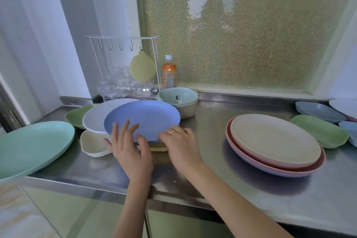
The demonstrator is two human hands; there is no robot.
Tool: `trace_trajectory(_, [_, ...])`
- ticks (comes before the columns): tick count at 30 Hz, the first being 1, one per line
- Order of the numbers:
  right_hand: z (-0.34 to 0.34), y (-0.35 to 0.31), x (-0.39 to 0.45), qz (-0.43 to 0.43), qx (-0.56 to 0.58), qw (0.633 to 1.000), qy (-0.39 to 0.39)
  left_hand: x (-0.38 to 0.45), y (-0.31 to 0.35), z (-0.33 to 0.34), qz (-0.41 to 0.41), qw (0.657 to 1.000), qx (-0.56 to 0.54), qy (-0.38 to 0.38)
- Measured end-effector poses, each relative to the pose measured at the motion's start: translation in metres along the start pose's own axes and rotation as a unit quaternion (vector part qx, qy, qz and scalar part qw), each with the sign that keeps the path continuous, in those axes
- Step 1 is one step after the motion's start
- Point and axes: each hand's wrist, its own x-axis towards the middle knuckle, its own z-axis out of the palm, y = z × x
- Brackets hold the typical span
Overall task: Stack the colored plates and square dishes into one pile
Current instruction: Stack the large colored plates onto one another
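From the head view, the person works at a steel desk (212,137), and the stacking looks barely half done. The landmark is the blue plate (143,120), tilted at the middle of the desk. The left hand (129,150) has its fingers spread, fingertips on the plate's near rim and thumb at its front edge. The right hand (179,141) curls round the rim at the plate's near right side and appears to grip it.

Directly behind and left of the blue plate, overlapped by it, lies a pale lavender plate (96,117). Beneath the blue plate's left edge sits a cream square dish (92,146), and a yellowish dish edge (158,148) shows under its near side. Further left are a green square dish (77,116) and a large mint plate (32,147) at the desk's corner.

Well to the right of the blue plate stands the only real pile: three round plates, cream on red on lilac (274,145). Beyond it lie a green square dish (320,133) and several bluish dishes (320,112), partly cut off, so their count cannot be told.

Counted: seven round plates clearly seen and three square dishes clearly seen. By this judgement, most pieces remain to be gathered into one pile.
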Motion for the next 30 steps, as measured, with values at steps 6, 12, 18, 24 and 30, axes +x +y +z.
trace_trajectory(6, [-0.033, 0.038, -0.026, 0.024, -0.077, 0.991, 0.107, -0.011, 0.03, 0.017, -0.063, 0.991, -0.11, -0.042])
trace_trajectory(12, [-0.082, 0.102, -0.083, 0.1, -0.139, 0.975, 0.144, -0.031, 0.09, 0.055, -0.134, 0.947, -0.244, -0.159])
trace_trajectory(18, [-0.117, 0.149, -0.138, 0.171, -0.194, 0.956, 0.141, -0.074, 0.144, 0.094, -0.087, 0.933, -0.218, -0.272])
trace_trajectory(24, [-0.127, 0.177, -0.17, 0.261, -0.187, 0.947, 0.029, -0.097, 0.164, 0.119, -0.081, 0.906, -0.216, -0.354])
trace_trajectory(30, [-0.122, 0.19, -0.173, 0.249, -0.138, 0.958, 0.008, -0.094, 0.143, 0.125, -0.079, 0.919, -0.16, -0.351])
